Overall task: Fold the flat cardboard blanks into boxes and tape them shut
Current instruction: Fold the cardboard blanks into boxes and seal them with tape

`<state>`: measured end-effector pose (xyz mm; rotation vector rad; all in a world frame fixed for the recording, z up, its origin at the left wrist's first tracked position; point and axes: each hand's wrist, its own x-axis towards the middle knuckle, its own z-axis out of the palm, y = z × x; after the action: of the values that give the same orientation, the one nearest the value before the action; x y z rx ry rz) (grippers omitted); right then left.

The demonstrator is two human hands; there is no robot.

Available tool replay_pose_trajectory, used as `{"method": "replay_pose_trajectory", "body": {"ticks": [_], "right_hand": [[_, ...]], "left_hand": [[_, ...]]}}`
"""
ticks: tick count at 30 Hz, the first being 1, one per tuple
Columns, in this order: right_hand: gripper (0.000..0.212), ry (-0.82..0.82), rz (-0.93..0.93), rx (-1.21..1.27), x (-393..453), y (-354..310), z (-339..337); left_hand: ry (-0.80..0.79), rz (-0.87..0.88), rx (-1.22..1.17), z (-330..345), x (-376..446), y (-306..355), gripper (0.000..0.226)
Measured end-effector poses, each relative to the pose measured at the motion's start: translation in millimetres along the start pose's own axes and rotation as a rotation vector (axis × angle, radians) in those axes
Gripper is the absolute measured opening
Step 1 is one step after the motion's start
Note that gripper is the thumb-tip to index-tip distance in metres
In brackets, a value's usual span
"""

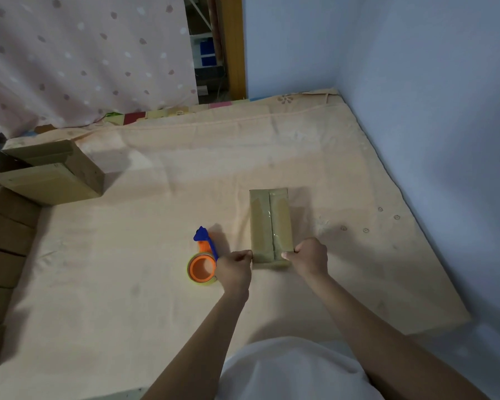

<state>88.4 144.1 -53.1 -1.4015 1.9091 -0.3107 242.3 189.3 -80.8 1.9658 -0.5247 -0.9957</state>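
A small brown cardboard box (pixel 270 223) lies lengthwise on the peach mattress (pixel 145 215), with clear tape running along its centre seam. My left hand (pixel 235 269) grips the box's near left corner with curled fingers. My right hand (pixel 309 256) grips the near right corner, thumb on top of the box. An orange and blue tape dispenser (pixel 203 258) holding a roll of clear tape lies on the mattress just left of my left hand.
A pile of folded cardboard boxes (pixel 49 171) sits at the mattress's far left, with more brown boxes (pixel 0 255) stacked down the left edge. A blue wall (pixel 416 111) borders the right side. A spotted pink curtain (pixel 84 53) hangs behind.
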Motion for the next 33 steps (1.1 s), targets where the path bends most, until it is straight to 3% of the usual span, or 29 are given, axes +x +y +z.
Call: {"method": "replay_pose_trajectory", "body": {"ticks": [4, 7, 10, 15, 24, 33], "right_hand": [[0.058, -0.006, -0.027, -0.022, 6, 8, -5], [0.028, -0.076, -0.080, 0.091, 9, 23, -15], [0.058, -0.213, -0.201, 0.157, 12, 35, -24], [0.066, -0.322, -0.417, 0.037, 22, 41, -22], [0.076, -0.331, -0.466, -0.099, 31, 48, -18], [0.074, -0.207, -0.474, -0.203, 21, 48, -10]], "left_hand": [[-0.106, 0.223, 0.377, -3, 0, 2, 0.023], [-0.194, 0.429, 0.519, -11, 0, 1, 0.036], [-0.341, 0.706, 0.701, -23, 10, -8, 0.059], [-0.491, 0.987, 0.770, -41, 34, -6, 0.049], [-0.491, 1.136, 0.695, -39, 42, -5, 0.038], [-0.480, 1.122, 0.630, -33, 46, -11, 0.035]]}}
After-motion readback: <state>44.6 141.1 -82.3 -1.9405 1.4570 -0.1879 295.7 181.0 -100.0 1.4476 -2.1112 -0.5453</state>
